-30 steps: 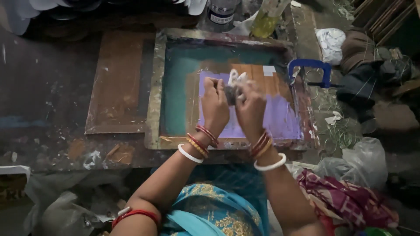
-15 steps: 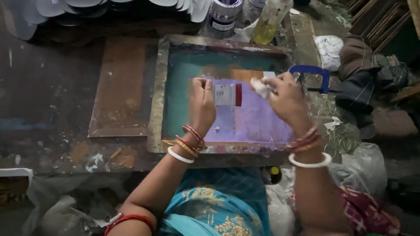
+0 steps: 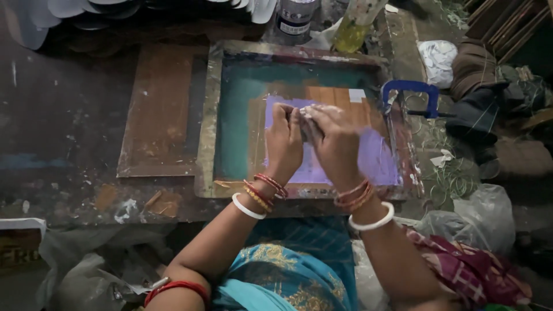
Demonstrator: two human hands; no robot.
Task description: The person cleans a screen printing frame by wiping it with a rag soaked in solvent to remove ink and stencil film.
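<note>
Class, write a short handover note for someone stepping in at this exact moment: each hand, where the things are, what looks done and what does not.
Left hand: closed on one end of a small pale object, too small to identify.
Right hand: fingers pinched on the same object's other end.
Both hands are above the printing screen frame, over the purple patch on its mesh.
The blue clamp sits at the frame's right edge; a brown board lies to the left.
Done: purple already covers part of the mesh.
Left: the object is not yet put down; whether it is being opened cannot be told.

right hand [image 3: 333, 135]: swung back in, now touching left hand [image 3: 284, 141] | small card between them: now hidden
</note>
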